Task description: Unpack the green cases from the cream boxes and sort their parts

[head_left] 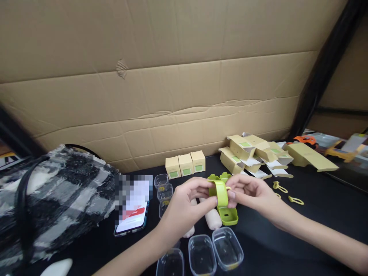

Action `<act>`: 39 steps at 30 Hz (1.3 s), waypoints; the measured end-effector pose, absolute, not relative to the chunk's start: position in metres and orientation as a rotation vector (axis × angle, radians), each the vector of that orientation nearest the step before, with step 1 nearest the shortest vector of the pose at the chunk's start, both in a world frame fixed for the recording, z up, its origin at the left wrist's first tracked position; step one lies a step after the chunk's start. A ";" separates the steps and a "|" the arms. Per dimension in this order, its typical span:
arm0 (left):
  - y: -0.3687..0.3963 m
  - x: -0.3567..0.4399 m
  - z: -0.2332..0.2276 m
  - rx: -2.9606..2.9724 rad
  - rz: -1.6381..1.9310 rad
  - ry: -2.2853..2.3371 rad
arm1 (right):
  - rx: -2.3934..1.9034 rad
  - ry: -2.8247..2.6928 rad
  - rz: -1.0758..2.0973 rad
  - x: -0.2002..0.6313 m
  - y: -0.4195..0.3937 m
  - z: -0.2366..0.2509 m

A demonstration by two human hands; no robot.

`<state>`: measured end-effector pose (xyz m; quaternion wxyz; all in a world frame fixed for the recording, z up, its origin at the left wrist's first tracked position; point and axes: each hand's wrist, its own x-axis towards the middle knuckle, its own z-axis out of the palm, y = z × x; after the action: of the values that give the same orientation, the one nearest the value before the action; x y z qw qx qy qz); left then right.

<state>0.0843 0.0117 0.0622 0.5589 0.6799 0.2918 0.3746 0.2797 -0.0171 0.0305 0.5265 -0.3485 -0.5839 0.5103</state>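
Observation:
Both hands meet over the black table and hold one lime-green plastic case (222,197), its lid hinged open. My left hand (186,203) pinches the case's left side. My right hand (251,193) grips the right side, next to a small yellow-green loop at the case's edge. The case's lower half (228,216) hangs below the fingers. Beneath the hands lie pale pink rounded pieces (213,219).
Three closed small tan boxes (186,165) stand in a row by the cardboard wall. Opened tan boxes (253,155) pile at the right, with loose yellow-green loops (295,199) nearby. Clear plastic shells (214,251) lie near the front. A phone (133,218) and plaid bag (54,207) sit left.

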 end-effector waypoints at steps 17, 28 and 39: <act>0.000 0.086 0.060 1.968 0.970 0.692 | -0.879 -1.393 1.129 0.271 -0.039 0.032; -0.004 0.095 0.056 1.823 0.821 0.696 | -0.886 -2.226 -0.190 0.277 -0.042 0.035; 0.009 0.081 0.079 1.844 0.877 0.844 | -1.131 -2.072 -0.036 0.316 -0.038 0.075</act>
<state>0.0808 0.0089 0.0790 0.4495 0.7455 0.3414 0.3544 0.3164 -0.0380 0.0755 0.3805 -0.4430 -0.8116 -0.0140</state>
